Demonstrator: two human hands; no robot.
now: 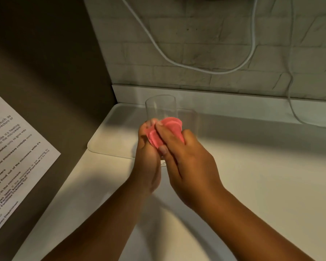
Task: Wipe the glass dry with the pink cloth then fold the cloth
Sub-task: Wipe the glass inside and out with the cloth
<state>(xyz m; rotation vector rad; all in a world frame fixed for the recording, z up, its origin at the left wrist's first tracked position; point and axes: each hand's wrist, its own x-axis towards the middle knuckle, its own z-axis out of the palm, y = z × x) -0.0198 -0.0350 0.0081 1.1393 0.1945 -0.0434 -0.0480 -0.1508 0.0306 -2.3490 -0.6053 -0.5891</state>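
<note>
A clear drinking glass (160, 107) stands upright on the white counter (252, 176), just beyond my hands. The pink cloth (172, 127) is bunched small between both hands, level with the lower half of the glass. My left hand (147, 159) holds the cloth's left side with curled fingers. My right hand (186, 157) pinches it from the right, fingers laid across the folds. Whether the cloth touches the glass is hidden by my hands.
A flat translucent tray (109, 132) lies on the counter under the glass, against the back corner. A dark side panel with a printed notice (17, 157) rises at left. White cables (205, 69) hang along the brick wall behind.
</note>
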